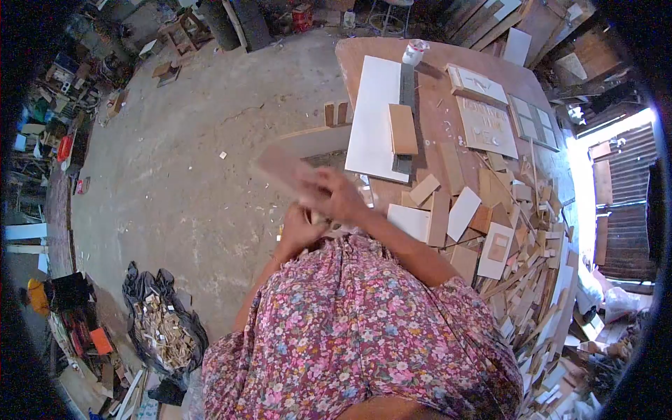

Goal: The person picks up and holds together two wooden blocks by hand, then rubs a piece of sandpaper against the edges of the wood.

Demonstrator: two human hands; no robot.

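I see a flat brownish piece (280, 168) blurred on my feed, edges smeared, material unclear. It's raised above the concrete floor (203, 168), left of the worktable (435, 94). My right hand (339, 197) grasps its near end; whether my left hand (299, 229) grips anything, I can't tell.

A brown board (282, 165), blurred in the right hand (339, 196)

I see a flat, smooth-looking piece, roughly rectangular and reddish-brown, held up just ahead of the person's body. Its free end points away and to the left; fingers cover the near end. Blur softens its edges, so its exact tilt is unclear.
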